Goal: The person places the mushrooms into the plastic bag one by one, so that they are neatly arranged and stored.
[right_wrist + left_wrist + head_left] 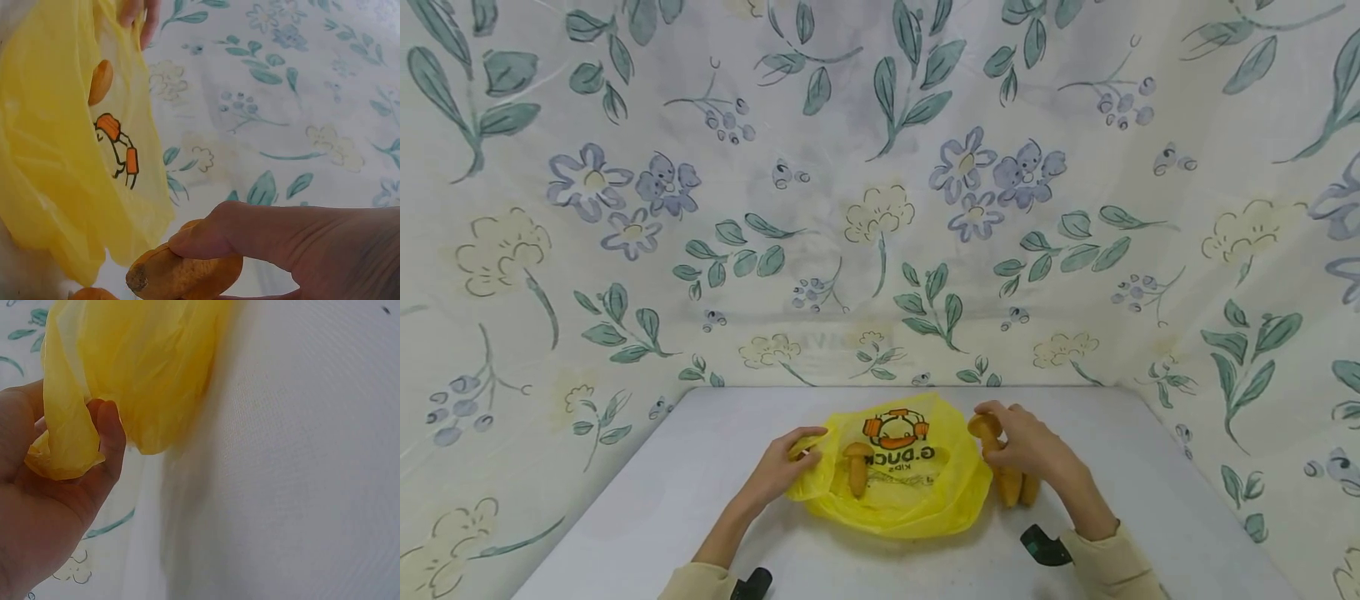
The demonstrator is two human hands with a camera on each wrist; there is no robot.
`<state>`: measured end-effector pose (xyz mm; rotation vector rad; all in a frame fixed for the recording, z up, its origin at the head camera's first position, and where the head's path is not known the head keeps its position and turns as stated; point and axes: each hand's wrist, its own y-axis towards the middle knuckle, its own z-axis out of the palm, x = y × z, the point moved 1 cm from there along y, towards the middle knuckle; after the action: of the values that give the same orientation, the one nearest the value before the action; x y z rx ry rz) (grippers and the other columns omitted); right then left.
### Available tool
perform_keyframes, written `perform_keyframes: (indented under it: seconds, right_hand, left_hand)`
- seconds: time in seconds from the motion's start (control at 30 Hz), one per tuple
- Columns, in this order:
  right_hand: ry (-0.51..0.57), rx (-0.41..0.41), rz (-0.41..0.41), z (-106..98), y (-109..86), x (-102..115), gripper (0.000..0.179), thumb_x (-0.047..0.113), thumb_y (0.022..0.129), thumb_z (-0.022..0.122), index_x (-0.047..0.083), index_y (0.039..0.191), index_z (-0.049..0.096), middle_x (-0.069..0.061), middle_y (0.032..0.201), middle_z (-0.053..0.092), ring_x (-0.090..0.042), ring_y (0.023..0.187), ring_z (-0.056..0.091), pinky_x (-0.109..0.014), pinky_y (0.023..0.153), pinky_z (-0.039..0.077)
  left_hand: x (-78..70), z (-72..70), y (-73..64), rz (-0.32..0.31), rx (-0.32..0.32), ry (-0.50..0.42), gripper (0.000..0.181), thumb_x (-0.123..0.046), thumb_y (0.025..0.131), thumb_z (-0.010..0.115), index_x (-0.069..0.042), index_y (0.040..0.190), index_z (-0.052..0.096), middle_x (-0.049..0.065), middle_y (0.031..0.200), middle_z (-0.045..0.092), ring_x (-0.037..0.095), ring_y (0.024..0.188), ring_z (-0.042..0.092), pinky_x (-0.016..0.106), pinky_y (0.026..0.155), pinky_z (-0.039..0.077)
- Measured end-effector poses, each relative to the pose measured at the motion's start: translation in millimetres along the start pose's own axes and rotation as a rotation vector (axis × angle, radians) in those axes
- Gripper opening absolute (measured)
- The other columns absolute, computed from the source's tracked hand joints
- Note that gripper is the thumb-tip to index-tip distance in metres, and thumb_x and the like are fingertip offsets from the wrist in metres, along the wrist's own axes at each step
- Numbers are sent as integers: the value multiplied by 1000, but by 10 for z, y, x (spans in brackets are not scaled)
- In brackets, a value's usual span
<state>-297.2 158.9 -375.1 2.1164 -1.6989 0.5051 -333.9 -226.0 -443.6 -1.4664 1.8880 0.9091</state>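
On the bench (655, 492), a yellow bag (917, 512) containing one mushroom (857, 473) is gripped at its edge by the left hand (781, 467), fingers curled. Beside the bag, a second mushroom (984, 427) is pinched in the right hand (1032, 442), near further mushrooms (1008, 490).

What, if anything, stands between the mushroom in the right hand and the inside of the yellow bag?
Only the right edge of the yellow bag seems to: the mushroom is beside it, held by the right hand. The bag looks open, the left hand holding its opposite side; no other object visibly intervenes.
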Motion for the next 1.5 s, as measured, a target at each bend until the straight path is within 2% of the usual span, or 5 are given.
perform_keyframes:
  seconds: [0.5, 0.8, 0.97, 1.3, 1.5]
  right_hand:
    - [69, -1, -21, 36, 94, 236, 66, 8, 74, 75, 19, 136, 52, -13, 123, 58, -22, 90, 51, -35, 75, 50]
    - [96, -13, -7, 104, 165, 302, 62, 10, 77, 75, 20, 134, 53, -11, 118, 59, -24, 95, 51, -36, 78, 51]
    - [89, -20, -22, 158, 186, 307, 62, 12, 77, 76, 19, 135, 53, -9, 116, 61, -22, 98, 52, -41, 87, 50]
    - [101, -2, -33, 245, 198, 332, 61, 12, 77, 77, 18, 133, 54, -11, 116, 60, -23, 99, 53, -42, 86, 50]
    - [98, -3, -29, 258, 217, 346, 61, 13, 77, 77, 19, 133, 54, -11, 114, 60, -22, 97, 53, -41, 84, 50]
  left_hand:
    - [-26, 9, 17, 6, -9, 4, 37, -10, 94, 63, -15, 130, 61, 13, 140, 57, 21, 108, 54, 30, 90, 47]
    - [10, 34, 33, 13, -6, -20, 35, -13, 95, 62, -14, 130, 61, 14, 142, 55, 29, 124, 53, 50, 105, 43]
    - [24, 49, 27, 7, -13, -25, 35, -12, 95, 63, -14, 129, 62, 13, 140, 57, 26, 118, 56, 47, 102, 46]
    - [35, 40, -25, 1, -15, -15, 35, -13, 95, 63, -14, 130, 62, 13, 140, 57, 29, 128, 51, 50, 107, 41]
    - [16, 3, -20, 10, -21, -2, 35, -13, 94, 63, -14, 130, 62, 12, 138, 59, 24, 118, 55, 42, 101, 45]
